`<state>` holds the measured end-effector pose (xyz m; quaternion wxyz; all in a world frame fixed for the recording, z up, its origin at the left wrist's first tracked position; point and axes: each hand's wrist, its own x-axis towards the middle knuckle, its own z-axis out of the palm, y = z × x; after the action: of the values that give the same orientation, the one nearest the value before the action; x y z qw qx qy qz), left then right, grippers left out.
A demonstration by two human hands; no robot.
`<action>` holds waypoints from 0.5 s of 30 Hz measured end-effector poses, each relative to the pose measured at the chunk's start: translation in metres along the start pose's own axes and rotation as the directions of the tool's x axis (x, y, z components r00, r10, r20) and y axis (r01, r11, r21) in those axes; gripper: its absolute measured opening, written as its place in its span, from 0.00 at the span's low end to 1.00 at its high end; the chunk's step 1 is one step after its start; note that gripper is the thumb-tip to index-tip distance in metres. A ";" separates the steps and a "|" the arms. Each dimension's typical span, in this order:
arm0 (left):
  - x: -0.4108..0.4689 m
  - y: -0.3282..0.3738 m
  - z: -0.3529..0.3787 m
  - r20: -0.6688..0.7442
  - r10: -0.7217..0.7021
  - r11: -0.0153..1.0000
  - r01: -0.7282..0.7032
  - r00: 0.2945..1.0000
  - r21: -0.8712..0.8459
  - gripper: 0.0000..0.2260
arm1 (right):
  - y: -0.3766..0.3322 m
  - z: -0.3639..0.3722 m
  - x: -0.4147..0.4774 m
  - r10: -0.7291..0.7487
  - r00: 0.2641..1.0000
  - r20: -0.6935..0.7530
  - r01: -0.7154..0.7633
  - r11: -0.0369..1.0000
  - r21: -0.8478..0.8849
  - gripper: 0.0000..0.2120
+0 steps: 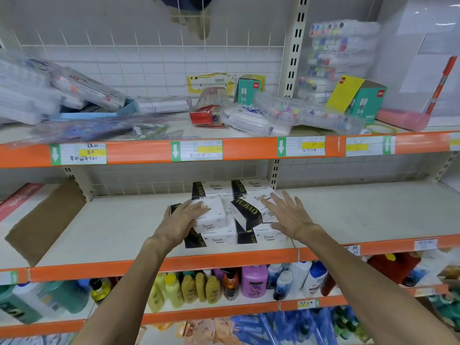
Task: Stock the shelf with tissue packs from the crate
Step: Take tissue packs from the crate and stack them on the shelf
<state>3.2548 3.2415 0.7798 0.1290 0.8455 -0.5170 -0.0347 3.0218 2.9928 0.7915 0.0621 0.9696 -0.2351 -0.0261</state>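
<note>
Several white tissue packs with black ends lie stacked in a loose pile on the middle shelf. My left hand rests with straight fingers on the upper left pack. Spread flat, my right hand touches the tilted upper right pack. More packs sit behind, near the back panel. The crate is out of view.
A brown cardboard sheet leans on the shelf's left end. The shelf above holds stationery boxes and clear cases. Below stand bottles. Orange shelf edges with price tags run across. Bare shelf stretches right of the pile.
</note>
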 end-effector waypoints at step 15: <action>0.051 0.022 0.021 -0.146 -0.103 0.995 0.100 0.984 -0.027 0.25 | -0.029 0.020 0.044 0.184 0.968 -0.171 -0.174 0.982 0.071 0.24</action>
<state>3.2554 3.1832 0.7689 0.1731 0.8698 -0.4618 0.0159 3.0722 2.9962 0.7664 0.0580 0.9442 -0.3160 0.0721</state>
